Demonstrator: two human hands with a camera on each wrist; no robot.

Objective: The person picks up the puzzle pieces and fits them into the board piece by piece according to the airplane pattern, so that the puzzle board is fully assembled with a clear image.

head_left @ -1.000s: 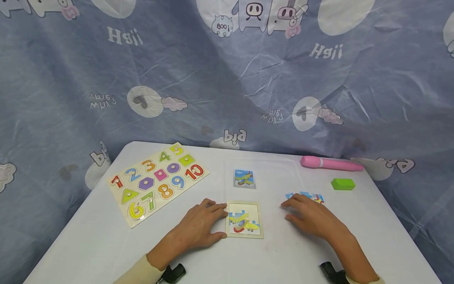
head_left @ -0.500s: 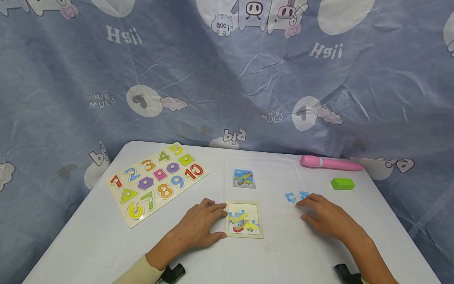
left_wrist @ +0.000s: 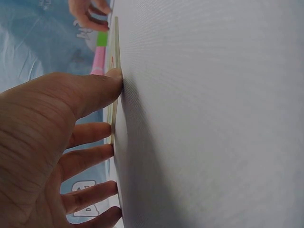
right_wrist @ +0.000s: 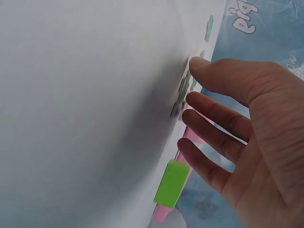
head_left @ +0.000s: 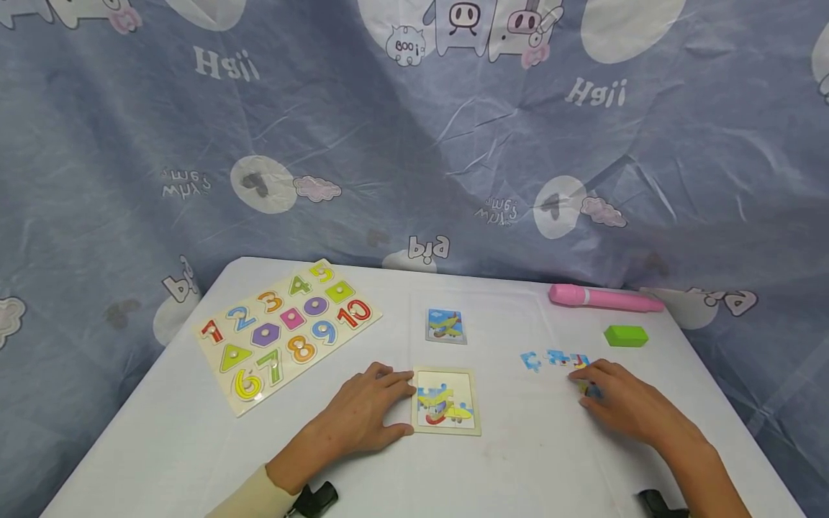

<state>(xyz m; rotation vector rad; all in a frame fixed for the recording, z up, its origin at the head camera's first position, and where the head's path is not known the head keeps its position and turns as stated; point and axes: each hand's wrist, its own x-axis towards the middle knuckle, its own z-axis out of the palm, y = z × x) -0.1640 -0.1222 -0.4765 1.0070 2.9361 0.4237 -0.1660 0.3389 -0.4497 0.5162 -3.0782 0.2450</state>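
Note:
A square wooden puzzle frame (head_left: 477, 403), partly filled with airplane pieces (head_left: 443, 409), lies on the white table. At its left edge my left hand (head_left: 368, 411) rests with spread fingers, and in the left wrist view the thumb (left_wrist: 102, 90) touches the frame's rim. To the right, my right hand (head_left: 624, 403) hovers low over loose jigsaw pieces. One piece (head_left: 592, 391) shows between its thumb and forefinger, partly covered. Other blue pieces (head_left: 531, 361) lie just beyond. In the right wrist view the fingers (right_wrist: 211, 128) look extended and apart from the pieces (right_wrist: 180, 95).
A small airplane picture card (head_left: 445, 326) lies behind the frame. The number and shape board (head_left: 382, 316) stands tilted across the table's left side. At the right are a green block (head_left: 625, 336) and a pink marker-like stick (head_left: 605, 298). A patterned cloth (head_left: 388, 144) hangs behind.
My right hand has moved right, uncovering the row of blue pieces and reaching another piece nearer me. My left hand has stayed at the frame.

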